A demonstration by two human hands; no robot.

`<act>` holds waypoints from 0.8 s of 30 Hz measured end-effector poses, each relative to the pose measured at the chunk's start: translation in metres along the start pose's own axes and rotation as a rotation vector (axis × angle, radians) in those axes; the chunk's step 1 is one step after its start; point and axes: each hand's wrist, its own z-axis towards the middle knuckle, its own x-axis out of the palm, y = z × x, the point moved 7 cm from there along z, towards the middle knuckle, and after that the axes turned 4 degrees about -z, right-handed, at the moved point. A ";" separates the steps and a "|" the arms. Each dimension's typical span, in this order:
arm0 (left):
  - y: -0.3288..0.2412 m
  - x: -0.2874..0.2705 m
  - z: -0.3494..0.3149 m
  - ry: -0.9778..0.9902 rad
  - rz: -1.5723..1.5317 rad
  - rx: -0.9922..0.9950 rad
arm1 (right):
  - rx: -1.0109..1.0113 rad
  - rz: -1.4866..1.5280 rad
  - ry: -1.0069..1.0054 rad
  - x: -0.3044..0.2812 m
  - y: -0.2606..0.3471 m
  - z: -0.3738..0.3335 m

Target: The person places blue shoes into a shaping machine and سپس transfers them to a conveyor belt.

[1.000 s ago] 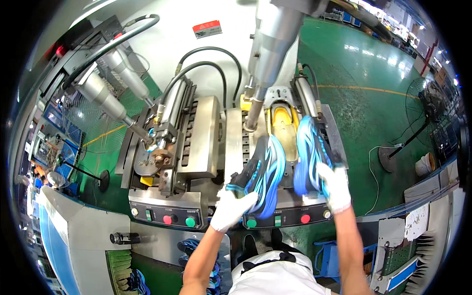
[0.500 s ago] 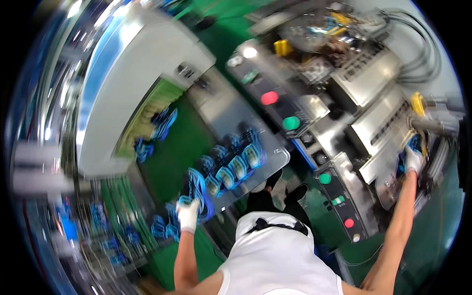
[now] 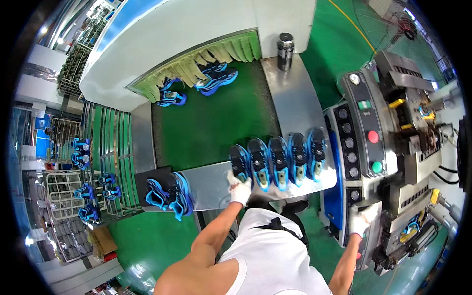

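My left hand [image 3: 239,190], in a white glove, is closed on the heel end of a black and blue sports shoe [image 3: 239,160]. This shoe stands leftmost in a row of several similar shoes [image 3: 279,162] on the metal ledge. At the right, my gloved right hand [image 3: 363,220] lies over the lower control panel of the metal machine, thumb apart from the fingers, holding nothing that I can see. Beyond it, a blue piece, apparently a shoe [image 3: 412,225], sits in the machine's lower station, partly hidden by its parts.
Two more shoes [image 3: 169,194] stand at the ledge's left end. Others lie on the green belt [image 3: 211,123] by the fringed opening [image 3: 196,64]. A steel flask [image 3: 285,51] is on the far metal plate. The upper control panel [image 3: 366,125] has red and green buttons. Racks [image 3: 110,157] hold shoes at left.
My view has turned toward the belt and sharpened. The shoe in my left hand has come up against the row. My right hand has left the shoe in the machine for the control panel.
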 end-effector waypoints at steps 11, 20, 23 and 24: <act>-0.148 -0.109 0.286 -0.038 0.009 0.632 | 0.130 -0.300 0.254 0.027 -0.032 -0.053; -0.217 -0.023 0.498 0.211 0.806 0.777 | 0.231 0.282 0.527 -0.057 0.114 -0.103; -0.226 -0.011 0.458 0.112 0.716 0.829 | 0.371 0.377 0.606 -0.074 0.132 -0.129; -0.231 -0.001 0.433 0.187 0.701 0.834 | 0.459 0.400 0.619 -0.080 0.129 -0.145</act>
